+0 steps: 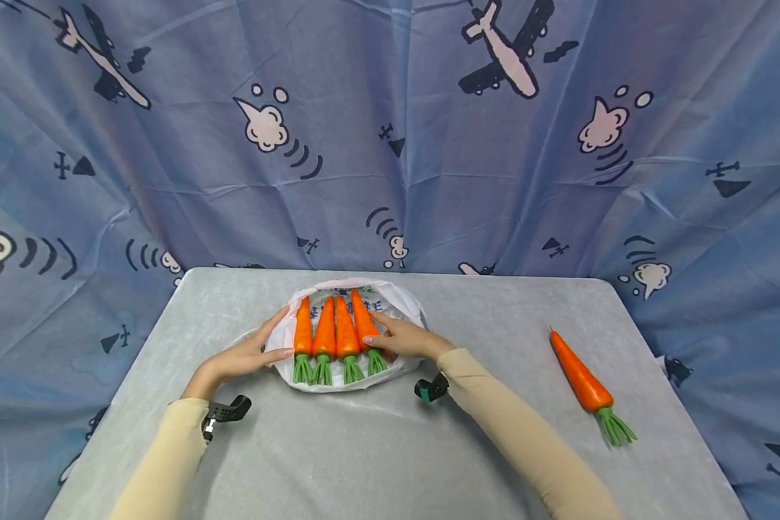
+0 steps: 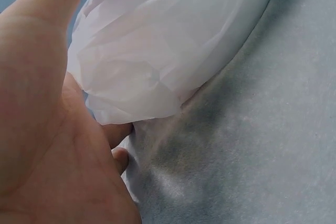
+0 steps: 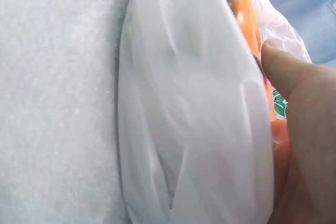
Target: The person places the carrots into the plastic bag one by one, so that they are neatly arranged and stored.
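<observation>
A white plastic bag [image 1: 347, 387] lies on the table with its mouth spread wide. Several orange carrots with green tops [image 1: 347, 332] lie side by side in it, tops toward the near rim. At the bag's right side my right hand [image 1: 406, 339] grips the rightmost carrot [image 1: 360, 318], thumb across it; its other fingers are partly hidden. My left hand [image 1: 247, 355] rests along the bag's left side, fingers extended and thumb near the rim. In the left wrist view, the bag [image 2: 157, 51] lies against this hand, its fingertips partly covered.
Another carrot [image 1: 580, 372] lies apart on the table's right side, its green top toward the near right. The grey-white table [image 1: 338, 462] ends at the back against a blue patterned curtain [image 1: 338, 144]. A dark wrist mount [image 1: 230, 409] sits on each forearm.
</observation>
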### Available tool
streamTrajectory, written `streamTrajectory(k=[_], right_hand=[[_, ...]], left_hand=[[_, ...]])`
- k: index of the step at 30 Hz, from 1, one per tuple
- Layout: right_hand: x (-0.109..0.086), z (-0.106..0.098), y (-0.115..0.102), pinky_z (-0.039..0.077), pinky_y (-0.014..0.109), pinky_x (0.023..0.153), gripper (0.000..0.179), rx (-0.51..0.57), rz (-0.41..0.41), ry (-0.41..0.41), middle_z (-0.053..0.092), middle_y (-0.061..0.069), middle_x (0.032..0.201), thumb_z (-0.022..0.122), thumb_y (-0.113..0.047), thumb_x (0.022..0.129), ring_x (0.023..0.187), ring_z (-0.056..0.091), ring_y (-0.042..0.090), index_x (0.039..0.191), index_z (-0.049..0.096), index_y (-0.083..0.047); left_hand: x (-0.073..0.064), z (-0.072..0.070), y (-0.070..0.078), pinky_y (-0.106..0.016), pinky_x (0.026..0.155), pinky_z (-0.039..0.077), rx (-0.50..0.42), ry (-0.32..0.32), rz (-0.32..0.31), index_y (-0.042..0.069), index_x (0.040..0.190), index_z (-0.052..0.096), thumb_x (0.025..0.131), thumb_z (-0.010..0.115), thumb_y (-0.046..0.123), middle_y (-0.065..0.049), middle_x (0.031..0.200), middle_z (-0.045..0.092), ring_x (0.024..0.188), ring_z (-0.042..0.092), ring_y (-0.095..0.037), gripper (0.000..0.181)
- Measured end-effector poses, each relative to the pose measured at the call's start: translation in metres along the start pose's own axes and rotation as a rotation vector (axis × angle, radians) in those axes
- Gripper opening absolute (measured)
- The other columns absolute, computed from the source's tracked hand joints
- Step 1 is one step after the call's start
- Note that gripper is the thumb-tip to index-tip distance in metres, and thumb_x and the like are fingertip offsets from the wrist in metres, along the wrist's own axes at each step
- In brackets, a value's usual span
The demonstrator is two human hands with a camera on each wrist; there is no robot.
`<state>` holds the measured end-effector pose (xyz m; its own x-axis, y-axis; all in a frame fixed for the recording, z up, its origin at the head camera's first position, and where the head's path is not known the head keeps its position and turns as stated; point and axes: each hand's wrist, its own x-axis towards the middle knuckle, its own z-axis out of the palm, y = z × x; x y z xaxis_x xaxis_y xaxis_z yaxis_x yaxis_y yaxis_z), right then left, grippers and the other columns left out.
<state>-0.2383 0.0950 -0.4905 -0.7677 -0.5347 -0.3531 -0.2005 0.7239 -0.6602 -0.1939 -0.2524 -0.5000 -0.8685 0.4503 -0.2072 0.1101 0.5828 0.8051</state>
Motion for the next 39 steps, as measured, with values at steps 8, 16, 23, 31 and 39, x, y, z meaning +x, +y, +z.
streamTrajectory(k=[8,16,23,31,39], right_hand=[[-0.004,-0.006,-0.001,0.044,0.025,0.064,0.079,-0.023,-0.023,0.033,0.063,0.003,0.069,0.057,-0.052,0.096,0.061,0.057,0.012,0.159,0.023,-0.016],[-0.013,-0.017,-0.001,0.04,0.023,0.056,0.074,-0.024,-0.14,0.153,0.056,0.0,0.069,0.065,-0.043,0.094,0.06,0.05,0.011,0.154,0.035,-0.012],[-0.028,-0.029,0.005,0.041,0.022,0.055,0.061,0.055,-0.202,0.304,0.06,-0.001,0.074,0.068,-0.037,0.094,0.063,0.05,0.012,0.148,0.046,-0.022],[-0.058,-0.047,0.023,0.046,0.026,0.061,0.061,0.115,-0.201,0.417,0.066,0.0,0.078,0.07,-0.036,0.092,0.067,0.055,0.015,0.147,0.047,-0.021],[-0.09,-0.056,0.049,0.047,0.025,0.063,0.064,0.115,-0.166,0.463,0.068,0.0,0.081,0.072,-0.031,0.091,0.069,0.057,0.011,0.149,0.045,-0.023]], left_hand=[[-0.001,0.0,0.003,-0.073,0.117,0.007,0.005,0.002,-0.001,0.025,0.161,0.0,0.098,0.061,0.034,-0.022,0.167,0.0,0.152,0.003,-0.05,0.088],[0.0,0.0,-0.001,-0.073,0.117,0.007,0.001,0.0,0.0,0.025,0.161,0.001,0.097,0.061,0.033,-0.021,0.167,0.0,0.152,0.002,-0.05,0.088],[0.0,0.0,-0.002,-0.074,0.117,0.006,-0.001,0.0,-0.012,0.028,0.161,0.001,0.097,0.061,0.034,-0.021,0.167,0.0,0.152,0.001,-0.05,0.088],[0.001,0.0,-0.004,-0.073,0.117,0.006,-0.002,0.001,-0.013,0.028,0.161,0.0,0.098,0.06,0.034,-0.022,0.167,-0.001,0.152,0.0,-0.05,0.087],[0.001,0.001,-0.004,-0.073,0.117,0.005,-0.005,-0.001,-0.011,0.028,0.161,0.0,0.098,0.061,0.034,-0.022,0.167,-0.002,0.152,-0.001,-0.05,0.087]])
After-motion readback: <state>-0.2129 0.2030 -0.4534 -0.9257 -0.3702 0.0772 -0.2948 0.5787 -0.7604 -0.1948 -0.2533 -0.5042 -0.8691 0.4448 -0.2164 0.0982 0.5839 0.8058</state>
